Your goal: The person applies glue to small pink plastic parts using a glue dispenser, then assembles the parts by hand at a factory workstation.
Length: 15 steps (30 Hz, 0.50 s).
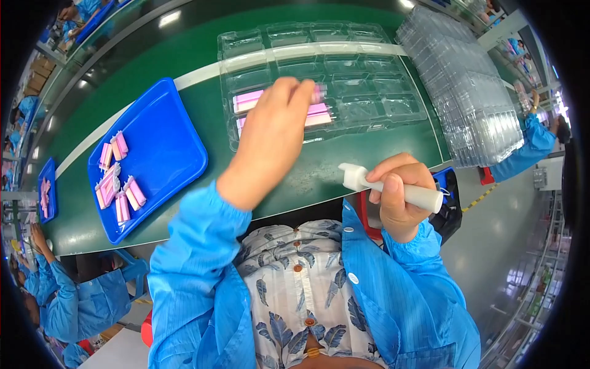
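Green tabletop [307, 175]; hands [273, 135] at clear tray [359, 111], tool [421, 196].

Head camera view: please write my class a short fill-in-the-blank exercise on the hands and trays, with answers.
1. The right hand holds a tube-shaped item whose colour is ____.
2. The left hand is over a compartmented tray made of ____ (clear or blue) plastic.
3. Pink-and-cream pieces lie in the large tray at the left, whose colour is ____.
4. The stack of clear trays stands toward the picture's ____ (left or right) side.

Missing words: white; clear; blue; right.
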Motion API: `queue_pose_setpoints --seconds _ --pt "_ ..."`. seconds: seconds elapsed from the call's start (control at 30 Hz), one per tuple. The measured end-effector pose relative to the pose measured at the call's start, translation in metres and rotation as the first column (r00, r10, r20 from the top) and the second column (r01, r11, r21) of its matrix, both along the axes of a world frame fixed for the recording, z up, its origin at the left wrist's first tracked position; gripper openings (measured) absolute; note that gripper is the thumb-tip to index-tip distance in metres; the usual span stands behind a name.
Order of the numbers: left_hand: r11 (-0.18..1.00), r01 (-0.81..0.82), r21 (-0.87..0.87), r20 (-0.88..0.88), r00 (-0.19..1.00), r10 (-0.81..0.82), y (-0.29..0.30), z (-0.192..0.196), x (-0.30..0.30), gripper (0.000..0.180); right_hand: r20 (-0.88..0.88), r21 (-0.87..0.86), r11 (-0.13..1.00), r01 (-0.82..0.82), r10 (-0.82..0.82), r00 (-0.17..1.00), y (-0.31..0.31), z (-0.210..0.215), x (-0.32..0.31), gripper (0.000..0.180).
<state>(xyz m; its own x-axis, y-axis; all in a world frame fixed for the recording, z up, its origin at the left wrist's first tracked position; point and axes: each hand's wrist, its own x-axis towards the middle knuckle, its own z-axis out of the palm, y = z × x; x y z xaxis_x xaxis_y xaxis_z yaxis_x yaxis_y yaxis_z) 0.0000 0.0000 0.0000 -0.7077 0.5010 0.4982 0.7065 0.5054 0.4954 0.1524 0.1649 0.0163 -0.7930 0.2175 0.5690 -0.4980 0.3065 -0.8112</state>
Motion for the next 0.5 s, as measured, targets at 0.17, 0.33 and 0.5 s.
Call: queue_pose_setpoints --seconds 0.17,0.33,0.5 --pt "0.935 -0.093 -0.342 -0.251 0.968 0.005 0.014 -0.019 -0.026 0.024 -0.048 -0.064 0.998 -0.023 0.02 0.999 0.009 -0.006 0.006 0.012" --pt "0.974 -0.128 -0.187 -0.348 0.936 0.057 -0.02 0.001 -0.012 0.021 -0.044 -0.088 0.996 0.034 -0.038 0.998 0.023 -0.02 0.012 0.02" --pt "0.665 -0.683 -0.303 -0.407 0.723 0.558 -0.148 0.01 -0.042 0.015 -0.037 -0.074 0.997 -0.004 0.001 0.999 0.027 -0.023 0.008 0.022"
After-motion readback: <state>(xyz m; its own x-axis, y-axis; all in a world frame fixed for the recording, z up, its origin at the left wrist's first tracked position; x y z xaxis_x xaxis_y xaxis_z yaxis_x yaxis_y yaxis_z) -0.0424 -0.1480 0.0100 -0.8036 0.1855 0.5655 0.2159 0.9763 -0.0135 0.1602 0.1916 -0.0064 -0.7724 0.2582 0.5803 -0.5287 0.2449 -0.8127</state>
